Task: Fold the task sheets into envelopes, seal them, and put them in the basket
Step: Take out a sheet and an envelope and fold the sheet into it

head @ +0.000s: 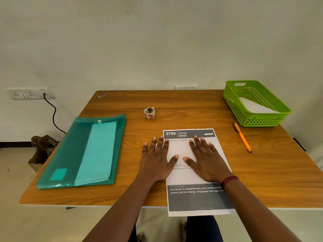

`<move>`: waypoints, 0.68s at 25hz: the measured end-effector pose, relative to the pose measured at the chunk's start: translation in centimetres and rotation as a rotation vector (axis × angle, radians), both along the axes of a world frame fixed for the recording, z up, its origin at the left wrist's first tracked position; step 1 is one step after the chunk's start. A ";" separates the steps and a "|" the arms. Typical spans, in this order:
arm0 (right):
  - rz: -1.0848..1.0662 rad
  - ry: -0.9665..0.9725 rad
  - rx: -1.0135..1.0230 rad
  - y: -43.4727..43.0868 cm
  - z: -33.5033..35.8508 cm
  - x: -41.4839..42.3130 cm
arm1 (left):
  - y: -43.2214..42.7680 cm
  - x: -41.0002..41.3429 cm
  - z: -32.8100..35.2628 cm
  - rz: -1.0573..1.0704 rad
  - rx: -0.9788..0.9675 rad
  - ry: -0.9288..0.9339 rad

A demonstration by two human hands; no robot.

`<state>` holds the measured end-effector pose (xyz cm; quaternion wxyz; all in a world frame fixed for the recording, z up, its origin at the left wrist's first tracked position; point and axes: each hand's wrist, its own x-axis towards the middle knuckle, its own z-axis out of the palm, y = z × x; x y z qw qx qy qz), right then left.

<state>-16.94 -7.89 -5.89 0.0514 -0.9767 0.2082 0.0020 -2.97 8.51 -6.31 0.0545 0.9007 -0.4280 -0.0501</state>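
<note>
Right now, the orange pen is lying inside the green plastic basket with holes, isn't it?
No. The head view shows the orange pen lying on the wooden table, just outside the green plastic basket with holes, not inside it.

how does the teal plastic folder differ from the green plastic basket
The translucent teal plastic folder lies flat at the left of the wooden table; the perforated green plastic basket stands at its far right corner. The folder is snapped shut; the basket is open-topped. Both hold paper.
</note>
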 end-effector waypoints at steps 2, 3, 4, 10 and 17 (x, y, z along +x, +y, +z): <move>-0.006 -0.001 -0.004 0.1 0.1 0.0 | 0.1 0.0 -0.1 0.004 -0.005 -0.001; -0.005 0.004 -0.009 0.2 0.1 0.0 | 0.1 -0.1 -0.1 0.004 -0.011 -0.003; -0.001 0.008 -0.014 0.2 0.1 0.0 | 0.1 -0.3 0.0 0.007 -0.021 -0.004; 0.006 0.005 -0.006 0.4 0.5 -0.3 | 0.9 -0.9 0.0 0.066 -0.099 -0.007; 0.035 -0.097 0.048 0.1 0.6 -0.8 | 3.5 -0.4 2.6 0.111 -0.436 0.250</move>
